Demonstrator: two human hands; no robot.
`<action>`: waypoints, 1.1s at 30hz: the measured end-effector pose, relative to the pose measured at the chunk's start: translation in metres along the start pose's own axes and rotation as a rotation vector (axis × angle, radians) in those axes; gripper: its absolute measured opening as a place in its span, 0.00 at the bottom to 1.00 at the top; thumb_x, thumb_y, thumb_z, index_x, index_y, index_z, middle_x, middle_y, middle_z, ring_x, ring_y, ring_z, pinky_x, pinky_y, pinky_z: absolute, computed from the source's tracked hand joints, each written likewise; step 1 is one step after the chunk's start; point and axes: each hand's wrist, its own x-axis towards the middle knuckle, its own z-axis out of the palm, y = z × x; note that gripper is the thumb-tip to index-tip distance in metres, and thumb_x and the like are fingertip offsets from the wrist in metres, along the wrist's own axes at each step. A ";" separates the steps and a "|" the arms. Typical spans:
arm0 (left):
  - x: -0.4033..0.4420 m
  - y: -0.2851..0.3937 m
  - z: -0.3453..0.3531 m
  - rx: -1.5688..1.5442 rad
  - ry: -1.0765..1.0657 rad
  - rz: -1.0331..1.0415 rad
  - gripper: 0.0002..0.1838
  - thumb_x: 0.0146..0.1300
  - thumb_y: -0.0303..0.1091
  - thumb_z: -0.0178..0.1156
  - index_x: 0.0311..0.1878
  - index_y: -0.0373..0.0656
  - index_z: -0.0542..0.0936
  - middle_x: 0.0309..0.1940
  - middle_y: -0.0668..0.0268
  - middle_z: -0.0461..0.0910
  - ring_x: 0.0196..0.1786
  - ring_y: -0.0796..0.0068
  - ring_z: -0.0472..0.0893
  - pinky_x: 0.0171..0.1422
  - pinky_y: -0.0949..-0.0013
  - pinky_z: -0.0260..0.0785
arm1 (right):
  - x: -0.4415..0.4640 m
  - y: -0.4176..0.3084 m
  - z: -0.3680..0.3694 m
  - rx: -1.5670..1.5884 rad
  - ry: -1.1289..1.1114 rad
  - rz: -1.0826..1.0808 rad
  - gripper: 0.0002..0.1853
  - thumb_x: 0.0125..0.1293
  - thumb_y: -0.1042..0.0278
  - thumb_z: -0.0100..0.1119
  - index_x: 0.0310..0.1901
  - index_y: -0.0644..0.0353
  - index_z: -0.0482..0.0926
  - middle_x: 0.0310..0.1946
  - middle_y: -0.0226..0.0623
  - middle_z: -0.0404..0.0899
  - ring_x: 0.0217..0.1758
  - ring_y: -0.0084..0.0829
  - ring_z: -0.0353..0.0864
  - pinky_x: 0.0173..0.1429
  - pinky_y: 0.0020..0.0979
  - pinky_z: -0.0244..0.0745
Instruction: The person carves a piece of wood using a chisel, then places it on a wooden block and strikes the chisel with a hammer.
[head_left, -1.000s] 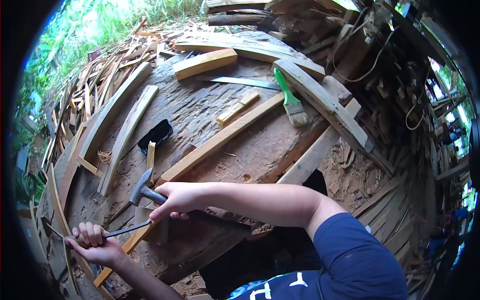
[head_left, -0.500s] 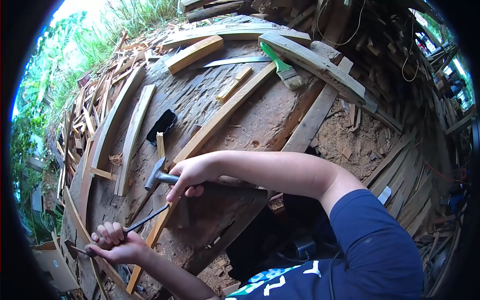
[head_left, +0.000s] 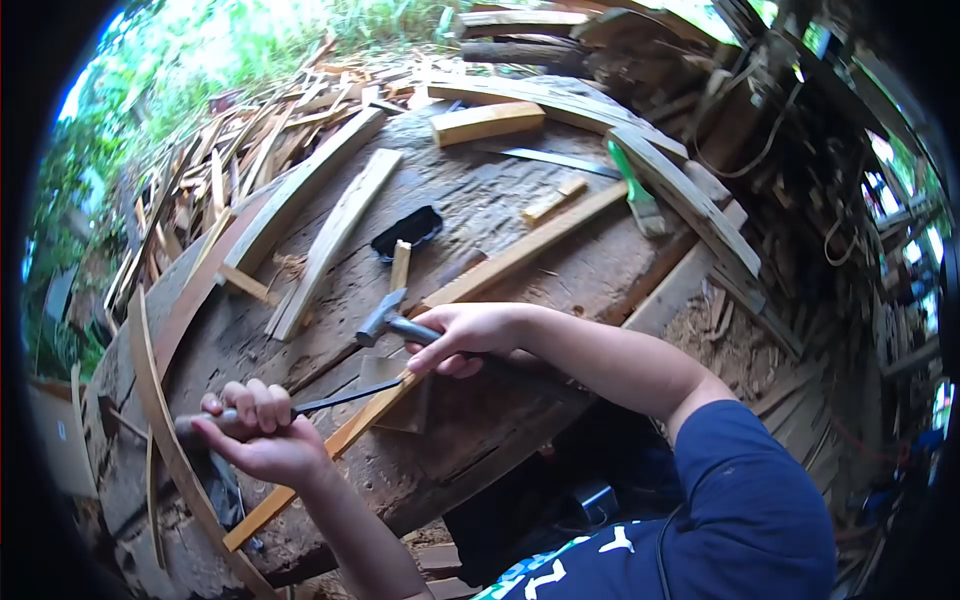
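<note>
My left hand (head_left: 265, 430) is closed around the wooden handle (head_left: 190, 428) of a chisel. The chisel's dark blade (head_left: 345, 397) slants up to the right, its tip over a long narrow wood strip (head_left: 365, 418). Close to that tip, my right hand (head_left: 455, 338) is closed round the shaft of a hammer (head_left: 380, 318), with the metal head pointing left. The fingers of this hand reach down to the strip, but whether they touch the blade I cannot tell. Under the strip lies a small flat board (head_left: 405, 412).
The rough timber bench (head_left: 560, 265) carries a green-handled brush (head_left: 635, 190), a black tray (head_left: 407, 233), a wood block (head_left: 488, 123) and a metal ruler (head_left: 560, 160). A curved slat (head_left: 165, 420) crosses the left end. Scrap wood (head_left: 270, 140) is heaped beyond.
The view has shifted, so the bench and its things appear displaced, mostly rightward. Both hands keep their holds on the chisel and the hammer.
</note>
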 end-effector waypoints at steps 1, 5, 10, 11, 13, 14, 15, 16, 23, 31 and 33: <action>-0.001 0.000 0.000 0.008 -0.001 -0.004 0.17 0.83 0.48 0.48 0.41 0.46 0.71 0.25 0.73 0.58 0.22 0.84 0.53 0.22 0.77 0.44 | -0.002 -0.003 0.005 0.006 0.044 -0.006 0.18 0.70 0.61 0.72 0.37 0.50 0.66 0.21 0.18 0.64 0.19 0.12 0.62 0.20 0.20 0.54; 0.002 -0.001 -0.001 0.007 0.037 -0.032 0.17 0.83 0.50 0.47 0.42 0.48 0.69 0.24 0.73 0.58 0.21 0.84 0.52 0.21 0.76 0.45 | -0.007 -0.003 0.012 0.035 0.116 -0.039 0.20 0.66 0.64 0.75 0.36 0.50 0.66 0.18 0.20 0.66 0.17 0.14 0.62 0.20 0.21 0.54; -0.001 0.000 0.006 0.000 0.094 -0.030 0.16 0.83 0.51 0.48 0.42 0.50 0.68 0.24 0.74 0.57 0.21 0.85 0.52 0.22 0.76 0.43 | -0.001 -0.002 0.007 0.042 0.088 -0.063 0.21 0.67 0.65 0.75 0.34 0.50 0.65 0.18 0.19 0.66 0.16 0.14 0.62 0.19 0.22 0.54; -0.002 -0.001 0.005 0.009 0.052 -0.016 0.15 0.83 0.51 0.48 0.43 0.50 0.68 0.24 0.74 0.57 0.21 0.85 0.52 0.22 0.76 0.43 | -0.002 0.000 0.007 0.052 0.076 -0.065 0.21 0.67 0.64 0.75 0.34 0.50 0.65 0.18 0.19 0.66 0.16 0.14 0.62 0.19 0.22 0.54; -0.001 0.001 0.007 0.026 -0.012 -0.006 0.15 0.83 0.50 0.48 0.43 0.50 0.68 0.24 0.74 0.57 0.21 0.85 0.52 0.22 0.76 0.43 | -0.005 -0.003 0.009 0.031 0.072 -0.060 0.21 0.67 0.64 0.75 0.35 0.50 0.65 0.18 0.19 0.66 0.16 0.14 0.63 0.20 0.21 0.54; 0.001 -0.002 0.005 0.015 0.005 -0.009 0.15 0.83 0.50 0.48 0.43 0.50 0.68 0.24 0.74 0.57 0.21 0.85 0.52 0.22 0.76 0.43 | -0.004 0.000 0.006 0.029 0.049 -0.073 0.20 0.66 0.63 0.75 0.35 0.51 0.66 0.19 0.20 0.69 0.17 0.13 0.65 0.20 0.21 0.56; -0.001 -0.001 0.003 0.013 0.027 -0.015 0.15 0.83 0.50 0.48 0.43 0.50 0.68 0.24 0.74 0.58 0.21 0.85 0.52 0.22 0.77 0.43 | -0.003 0.004 0.008 0.037 0.039 -0.089 0.20 0.66 0.63 0.75 0.35 0.51 0.66 0.19 0.20 0.69 0.17 0.13 0.65 0.20 0.21 0.56; -0.001 -0.002 0.008 0.030 0.058 0.009 0.16 0.83 0.50 0.49 0.42 0.50 0.69 0.24 0.74 0.58 0.21 0.85 0.53 0.23 0.77 0.43 | -0.002 0.005 0.008 0.034 0.075 -0.101 0.19 0.66 0.63 0.76 0.36 0.51 0.67 0.19 0.21 0.70 0.17 0.14 0.66 0.20 0.20 0.57; 0.003 -0.004 -0.008 0.057 0.044 0.039 0.17 0.82 0.53 0.48 0.41 0.51 0.70 0.23 0.75 0.57 0.19 0.85 0.50 0.19 0.77 0.39 | -0.005 0.012 0.005 -0.004 0.110 -0.190 0.24 0.63 0.62 0.78 0.54 0.64 0.79 0.26 0.28 0.80 0.20 0.15 0.75 0.22 0.19 0.67; -0.008 -0.006 0.007 0.144 0.145 0.147 0.16 0.82 0.52 0.49 0.39 0.52 0.69 0.21 0.76 0.55 0.20 0.85 0.48 0.21 0.76 0.39 | -0.002 0.018 0.003 -0.076 0.202 -0.172 0.29 0.54 0.75 0.79 0.56 0.70 0.76 0.53 0.43 0.84 0.32 0.24 0.86 0.25 0.24 0.76; -0.017 -0.003 0.020 0.196 0.181 0.180 0.16 0.82 0.52 0.50 0.39 0.53 0.69 0.20 0.77 0.55 0.20 0.85 0.48 0.22 0.75 0.39 | -0.003 0.019 0.008 0.027 0.274 -0.254 0.28 0.51 0.77 0.80 0.52 0.69 0.75 0.50 0.43 0.84 0.32 0.25 0.86 0.26 0.26 0.77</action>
